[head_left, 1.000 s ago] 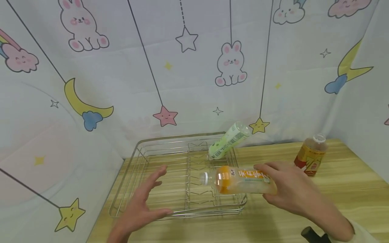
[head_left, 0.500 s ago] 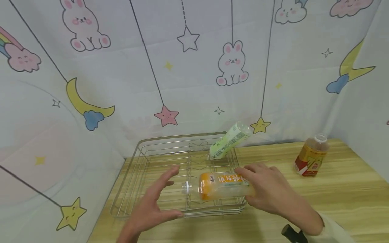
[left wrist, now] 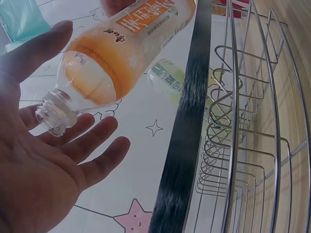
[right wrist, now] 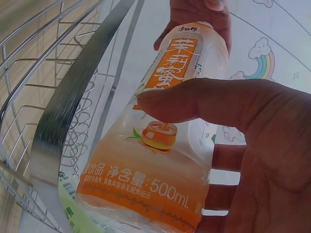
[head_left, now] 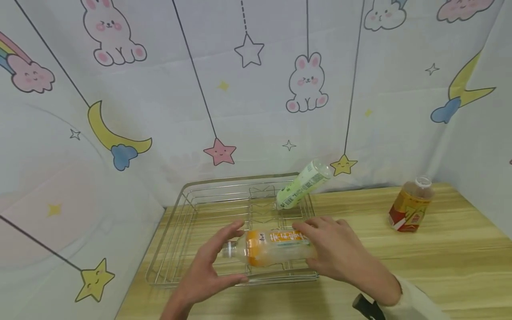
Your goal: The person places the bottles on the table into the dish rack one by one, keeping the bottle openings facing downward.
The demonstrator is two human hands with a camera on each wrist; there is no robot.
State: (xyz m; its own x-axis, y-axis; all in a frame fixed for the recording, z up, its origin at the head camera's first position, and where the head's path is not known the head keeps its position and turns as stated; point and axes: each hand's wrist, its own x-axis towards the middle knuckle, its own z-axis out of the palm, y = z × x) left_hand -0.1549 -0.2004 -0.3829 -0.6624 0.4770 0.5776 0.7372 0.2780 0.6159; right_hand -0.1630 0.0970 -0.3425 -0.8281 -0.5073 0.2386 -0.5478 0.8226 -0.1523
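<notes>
While the right hand (head_left: pixel 336 246) grasps the base end of the orange-labelled 500 mL drink bottle (head_left: pixel 276 249), lying sideways above the metal wire rack (head_left: pixel 240 178), the left hand (head_left: pixel 202 270) spreads loose fingers about its neck. A green-labelled bottle (head_left: pixel 300 189) leans in the rack.

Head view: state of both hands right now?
Left hand: open, thumb and fingers apart.
Right hand: closed, holding the orange-labelled bottle near its base.
</notes>
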